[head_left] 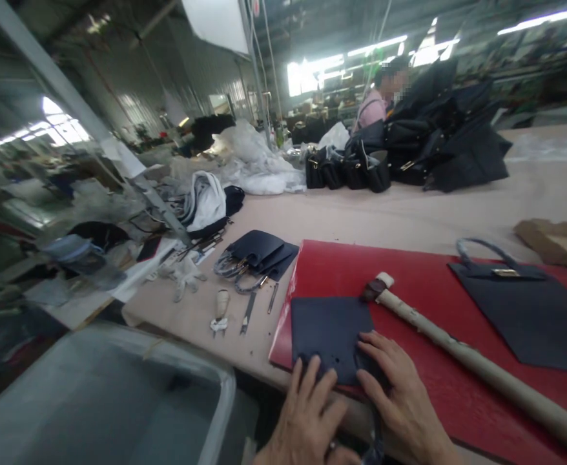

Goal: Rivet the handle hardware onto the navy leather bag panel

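A dark navy leather bag panel (329, 323) with small holes near its lower edge lies flat at the near left of the red board (332, 265). My left hand (307, 413) rests its spread fingers on the panel's lower edge. At the lower right corner, my right hand (404, 394) curls its fingers and thumb around a dark bag handle, whose wrapped loop (375, 439) hangs below, between both hands. A hammer (438, 336) with a long, pale wrapped shaft lies across the board, its head close to the panel's upper right corner.
Another handled bag panel (530, 310) lies right on the board. Left are stacked bag pieces (259, 252), a wooden-handled tool (221, 307), a flat metal tool (248, 313) and a glove (184, 274). A grey bin (206, 387) stands below. Black bags (423, 135) and a person (375, 106) are beyond.
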`<state>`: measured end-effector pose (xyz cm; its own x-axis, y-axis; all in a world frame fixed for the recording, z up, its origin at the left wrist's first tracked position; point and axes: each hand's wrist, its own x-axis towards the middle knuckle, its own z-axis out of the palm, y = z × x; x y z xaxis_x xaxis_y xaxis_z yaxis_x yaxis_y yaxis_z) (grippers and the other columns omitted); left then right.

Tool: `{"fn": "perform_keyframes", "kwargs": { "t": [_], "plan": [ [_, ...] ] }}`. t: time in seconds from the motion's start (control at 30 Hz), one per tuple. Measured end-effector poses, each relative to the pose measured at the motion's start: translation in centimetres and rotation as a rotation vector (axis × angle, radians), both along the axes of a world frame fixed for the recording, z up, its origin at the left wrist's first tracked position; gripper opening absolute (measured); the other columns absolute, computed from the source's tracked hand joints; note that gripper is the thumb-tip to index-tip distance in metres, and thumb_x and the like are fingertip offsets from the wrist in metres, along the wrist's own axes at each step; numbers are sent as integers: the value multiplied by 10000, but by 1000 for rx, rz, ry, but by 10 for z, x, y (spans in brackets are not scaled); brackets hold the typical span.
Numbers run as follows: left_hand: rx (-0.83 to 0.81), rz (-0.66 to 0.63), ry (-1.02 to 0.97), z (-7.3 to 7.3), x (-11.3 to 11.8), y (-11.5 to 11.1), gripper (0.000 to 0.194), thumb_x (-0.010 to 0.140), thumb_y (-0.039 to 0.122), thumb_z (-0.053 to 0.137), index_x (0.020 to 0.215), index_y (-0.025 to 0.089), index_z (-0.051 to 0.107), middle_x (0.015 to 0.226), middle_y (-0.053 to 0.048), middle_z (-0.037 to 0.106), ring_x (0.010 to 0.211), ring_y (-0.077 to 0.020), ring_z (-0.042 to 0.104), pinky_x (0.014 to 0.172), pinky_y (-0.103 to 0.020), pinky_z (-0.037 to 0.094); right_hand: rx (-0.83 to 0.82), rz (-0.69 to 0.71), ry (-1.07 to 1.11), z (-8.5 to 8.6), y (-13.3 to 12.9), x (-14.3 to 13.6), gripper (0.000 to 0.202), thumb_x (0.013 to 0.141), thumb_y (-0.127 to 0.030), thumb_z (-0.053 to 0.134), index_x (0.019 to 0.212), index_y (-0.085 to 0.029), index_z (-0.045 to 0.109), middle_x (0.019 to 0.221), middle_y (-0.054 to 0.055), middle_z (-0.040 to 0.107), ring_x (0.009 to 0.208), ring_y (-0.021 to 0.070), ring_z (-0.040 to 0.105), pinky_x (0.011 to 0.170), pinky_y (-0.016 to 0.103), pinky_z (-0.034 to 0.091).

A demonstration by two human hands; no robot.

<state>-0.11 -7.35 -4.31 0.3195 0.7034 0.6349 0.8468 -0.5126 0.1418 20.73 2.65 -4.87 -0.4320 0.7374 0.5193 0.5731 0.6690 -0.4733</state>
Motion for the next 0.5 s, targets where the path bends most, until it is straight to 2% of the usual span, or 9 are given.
{"fn": "perform_keyframes", "kwargs": {
  "t": [0.07, 0.13, 0.2, 0.3, 0.37, 0.4, 0.43, 0.47, 0.5],
  "plan": [
    [103, -19, 43, -5, 13, -2, 398, 933, 552, 496, 958, 195, 670, 1305, -101, 644, 1439, -350, 385, 1276, -538, 79, -36, -5, 86, -3, 3, 5, 317, 1004, -423, 516, 1290, -298, 568, 1346, 54, 597, 1224, 267, 585, 948, 574, 554],
    [138, -50, 89, -7, 19, 1, 306, 886, 505, 602, 869, 204, 651, 1278, -99, 652, 1402, -361, 426, 1267, -582, 18, -120, -33, 162, -3, 3, 7, 289, 992, -432, 538, 1239, -305, 617, 1322, 53, 613, 1205, 262, 603, 951, 560, 566],
    [140, -139, 118, -7, 18, 5, 249, 867, 435, 628, 800, 196, 627, 1155, -106, 679, 1308, -355, 515, 1257, -620, 13, -228, -69, 233, -1, 2, 7, 294, 977, -463, 550, 1186, -291, 664, 1304, 67, 624, 1204, 267, 605, 996, 571, 543],
    [141, -242, 83, -4, 10, 3, 254, 938, 256, 474, 721, 169, 572, 843, -63, 664, 1094, -297, 643, 1254, -653, 39, -371, -124, 363, 5, -3, 5, 355, 965, -505, 549, 1182, -259, 687, 1307, 91, 622, 1233, 264, 587, 1075, 549, 493],
    [132, -282, 42, 3, -5, 0, 272, 929, 140, 374, 767, 157, 592, 821, -62, 675, 1071, -276, 663, 1267, -636, 64, -427, -150, 476, 9, -6, 5, 387, 970, -513, 540, 1197, -234, 682, 1298, 99, 625, 1231, 248, 585, 1096, 497, 482],
    [50, -326, 96, 10, -15, -1, 249, 902, 107, 386, 882, 148, 632, 929, -79, 706, 1170, -276, 636, 1283, -595, 63, -444, -165, 537, 10, -7, 5, 401, 974, -516, 533, 1199, -218, 680, 1284, 103, 632, 1220, 240, 589, 1098, 469, 481],
    [-23, -375, 122, 18, -26, -2, 256, 857, 87, 452, 1013, 136, 649, 1043, -90, 719, 1259, -251, 595, 1305, -488, 118, -457, -176, 592, 11, -8, 6, 415, 980, -520, 523, 1196, -202, 680, 1268, 106, 639, 1209, 233, 592, 1097, 445, 480],
    [-37, -358, 66, 27, -37, -1, 340, 813, 41, 501, 1112, 130, 638, 1119, -93, 721, 1319, -216, 561, 1295, -386, 209, -469, -185, 637, 12, -9, 6, 429, 986, -525, 512, 1191, -189, 681, 1254, 109, 645, 1201, 228, 593, 1097, 428, 475],
    [-17, -346, -28, 37, -47, 0, 393, 811, 21, 523, 1172, 138, 623, 1144, -98, 722, 1327, -208, 560, 1262, -371, 306, -482, -193, 670, 13, -9, 6, 440, 991, -530, 502, 1186, -180, 683, 1244, 109, 649, 1196, 225, 593, 1100, 417, 467]
  ]
}}
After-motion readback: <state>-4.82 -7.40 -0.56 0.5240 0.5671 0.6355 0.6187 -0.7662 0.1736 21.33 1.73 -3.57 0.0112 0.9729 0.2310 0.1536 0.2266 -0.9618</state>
